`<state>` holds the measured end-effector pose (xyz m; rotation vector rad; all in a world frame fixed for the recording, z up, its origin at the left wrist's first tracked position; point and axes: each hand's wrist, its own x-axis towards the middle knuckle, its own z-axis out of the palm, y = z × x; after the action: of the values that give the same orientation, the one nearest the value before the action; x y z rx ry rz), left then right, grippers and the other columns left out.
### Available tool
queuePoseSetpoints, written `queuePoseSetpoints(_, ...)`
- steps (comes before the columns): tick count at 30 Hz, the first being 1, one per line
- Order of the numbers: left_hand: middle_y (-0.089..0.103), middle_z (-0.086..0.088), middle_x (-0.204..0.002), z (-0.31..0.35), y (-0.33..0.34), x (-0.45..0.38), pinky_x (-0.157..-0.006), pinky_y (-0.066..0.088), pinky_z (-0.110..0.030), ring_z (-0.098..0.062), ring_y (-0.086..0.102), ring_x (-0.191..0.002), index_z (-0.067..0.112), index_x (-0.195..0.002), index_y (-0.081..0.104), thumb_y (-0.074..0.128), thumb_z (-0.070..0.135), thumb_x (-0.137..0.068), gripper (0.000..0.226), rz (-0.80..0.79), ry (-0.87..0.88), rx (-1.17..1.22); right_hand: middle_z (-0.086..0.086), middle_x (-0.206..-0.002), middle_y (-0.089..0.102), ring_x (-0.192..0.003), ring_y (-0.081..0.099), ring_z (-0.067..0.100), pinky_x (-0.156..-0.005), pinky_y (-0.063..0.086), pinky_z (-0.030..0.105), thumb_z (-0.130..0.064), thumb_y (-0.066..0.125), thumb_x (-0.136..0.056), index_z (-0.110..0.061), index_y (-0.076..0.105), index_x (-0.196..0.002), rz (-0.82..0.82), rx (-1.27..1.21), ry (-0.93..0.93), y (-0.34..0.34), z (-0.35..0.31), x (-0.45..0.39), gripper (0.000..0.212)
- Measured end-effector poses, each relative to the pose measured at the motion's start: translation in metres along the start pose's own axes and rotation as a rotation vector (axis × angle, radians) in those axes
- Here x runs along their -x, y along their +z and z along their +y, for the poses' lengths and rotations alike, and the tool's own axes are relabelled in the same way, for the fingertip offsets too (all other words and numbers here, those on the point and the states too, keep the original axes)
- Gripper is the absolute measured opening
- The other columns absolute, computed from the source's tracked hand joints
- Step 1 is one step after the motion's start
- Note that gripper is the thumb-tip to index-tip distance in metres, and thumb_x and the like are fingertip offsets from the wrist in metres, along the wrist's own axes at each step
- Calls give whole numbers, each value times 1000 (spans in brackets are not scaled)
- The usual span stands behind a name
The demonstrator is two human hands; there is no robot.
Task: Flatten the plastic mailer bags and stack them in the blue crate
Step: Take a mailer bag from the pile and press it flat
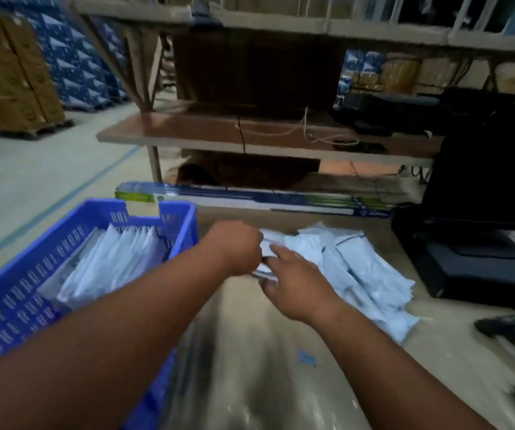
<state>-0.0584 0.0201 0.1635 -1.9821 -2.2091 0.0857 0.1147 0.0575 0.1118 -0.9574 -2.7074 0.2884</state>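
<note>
Fingers on both hands curled onto one mailer bag [267, 243] at the near edge of the loose pile [352, 268].

Left hand [237, 246] pinches the bag's left end and right hand [293, 280] its near side, though blur hides the exact grip. I'd pull it taut, press it flat on the bench [250, 352], then slot it beside the bags standing in the blue crate [73, 212] just left. Go slow, plastic is slippery.

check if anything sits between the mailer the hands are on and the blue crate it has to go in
Nothing visible does. The left hand and right hand are on a mailer at the pile's left edge, and only bare table lies between it and the blue crate, whose top is open.
</note>
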Motion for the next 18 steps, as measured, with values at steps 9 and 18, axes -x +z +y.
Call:
queuePoseSetpoints(9,71,-2,-112,77,65,5,-78,40,-29,-26,65,-111,26,-97,67,58,32,-96,11,-71,-76,296,9,-142,46,-126,52,37,-94,50,48,-55,58,-95,-28,48,-145,-167,126,256,59,95,19,58)
queuePoseSetpoints(18,65,1,-129,85,111,17,-102,50,-38,-23,58,-124,25,-125,66,54,52,-97,41,-186,-144,249,23,-155,36,-135,47,42,-108,45,54,-60,65,-87,-21,-7,-165,-137,50,588,126,107,-8,113)
